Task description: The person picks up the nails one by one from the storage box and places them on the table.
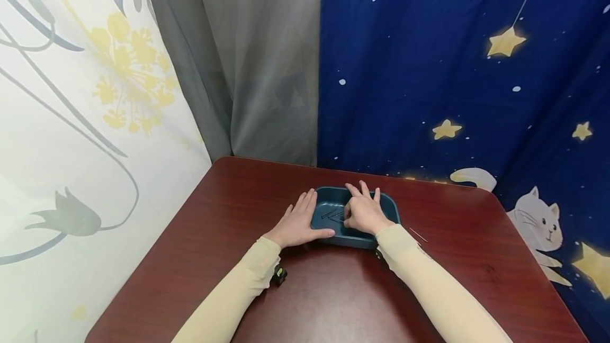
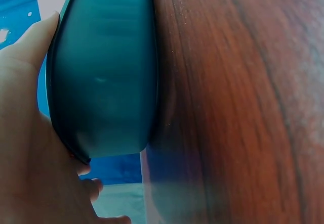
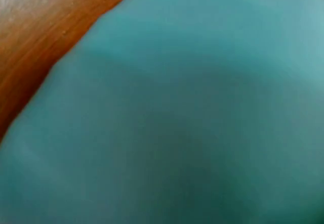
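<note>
A dark teal tray with rounded corners sits on the table. Several thin, dark, nail-like rods lie on its floor, left of centre. My left hand rests along the left rim, fingers extended and thumb over the front edge; in the left wrist view, the thumb touches the rim of the tray. Reaching inside, my right hand pinches with thumb and index finger at the ends of the rods, other fingers raised. The pinched tip is largely hidden. The tray's blurred wall fills most of the right wrist view.
Thin, pale metal sticks lie on the table right of the tray, close to my right sleeve. The reddish-brown table ends at curtains: grey and starry blue behind, white floral on the left.
</note>
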### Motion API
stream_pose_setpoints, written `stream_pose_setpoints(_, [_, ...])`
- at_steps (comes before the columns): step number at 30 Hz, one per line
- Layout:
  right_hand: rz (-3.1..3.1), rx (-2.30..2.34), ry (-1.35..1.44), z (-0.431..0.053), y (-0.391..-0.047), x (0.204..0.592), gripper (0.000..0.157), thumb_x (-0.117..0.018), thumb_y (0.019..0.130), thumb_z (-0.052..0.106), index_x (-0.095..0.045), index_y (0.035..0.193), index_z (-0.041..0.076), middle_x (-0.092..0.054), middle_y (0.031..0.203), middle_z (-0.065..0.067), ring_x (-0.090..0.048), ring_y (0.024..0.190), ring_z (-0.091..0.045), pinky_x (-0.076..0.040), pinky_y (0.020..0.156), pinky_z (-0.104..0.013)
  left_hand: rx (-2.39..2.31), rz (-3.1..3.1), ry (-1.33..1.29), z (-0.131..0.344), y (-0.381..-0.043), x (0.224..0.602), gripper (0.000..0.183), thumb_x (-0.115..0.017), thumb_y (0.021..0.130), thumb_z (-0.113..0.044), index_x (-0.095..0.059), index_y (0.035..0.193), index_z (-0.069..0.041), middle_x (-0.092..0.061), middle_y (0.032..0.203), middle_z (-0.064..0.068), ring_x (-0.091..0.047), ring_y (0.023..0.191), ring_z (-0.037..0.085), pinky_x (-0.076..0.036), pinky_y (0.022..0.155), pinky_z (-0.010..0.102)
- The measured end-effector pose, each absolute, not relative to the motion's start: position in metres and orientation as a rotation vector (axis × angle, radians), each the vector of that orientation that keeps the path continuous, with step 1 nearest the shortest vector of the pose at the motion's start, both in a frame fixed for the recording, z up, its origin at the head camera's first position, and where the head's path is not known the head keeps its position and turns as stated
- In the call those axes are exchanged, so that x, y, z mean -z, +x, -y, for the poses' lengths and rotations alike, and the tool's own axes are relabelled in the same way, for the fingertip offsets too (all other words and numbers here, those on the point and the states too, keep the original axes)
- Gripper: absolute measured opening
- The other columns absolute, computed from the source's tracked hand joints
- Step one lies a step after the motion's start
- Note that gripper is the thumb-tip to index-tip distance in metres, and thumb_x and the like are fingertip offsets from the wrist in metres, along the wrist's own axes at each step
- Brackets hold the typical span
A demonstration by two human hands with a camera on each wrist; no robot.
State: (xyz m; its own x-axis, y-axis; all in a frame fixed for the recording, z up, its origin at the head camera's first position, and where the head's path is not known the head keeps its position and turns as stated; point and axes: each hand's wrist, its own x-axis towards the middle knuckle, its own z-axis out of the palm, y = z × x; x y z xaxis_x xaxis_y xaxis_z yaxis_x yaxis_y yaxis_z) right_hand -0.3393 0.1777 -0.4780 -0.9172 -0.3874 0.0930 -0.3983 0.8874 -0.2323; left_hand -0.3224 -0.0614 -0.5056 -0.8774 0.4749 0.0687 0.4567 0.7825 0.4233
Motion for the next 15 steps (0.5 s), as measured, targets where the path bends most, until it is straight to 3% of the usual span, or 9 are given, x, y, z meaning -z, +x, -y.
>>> stream_pose_setpoints(7, [2.989,-0.488,0.601,-0.181,-0.337,0.475,0.028,-0.09,0.074,0.022,-0.069,0.061,0.034,-0.028,0.164,-0.009,0.005,0.152,-0.041,0.008,0.105,-0.077,-0.648,-2.922,0.756,0.062,-0.323,0.505,0.13,-0.04,0.072,-0.097,-0.001,0.163,-0.013,0.005,0.169,-0.001,-0.001,0.154,0.024,-0.019,0.116,0.06])
stream_pose_setpoints(15, [2.922,-0.499,0.592,-0.19,-0.333,0.471,0.028,-0.089,0.074,0.022,-0.068,0.061,0.034,-0.029,0.163,-0.008,0.004,0.152,-0.039,0.007,0.107,-0.076,-0.666,-2.918,0.754,0.061,-0.323,0.505,0.129,-0.043,0.073,-0.095,-0.001,0.163,-0.012,0.0,0.17,0.004,0.0,0.154,0.022,-0.019,0.116,0.061])
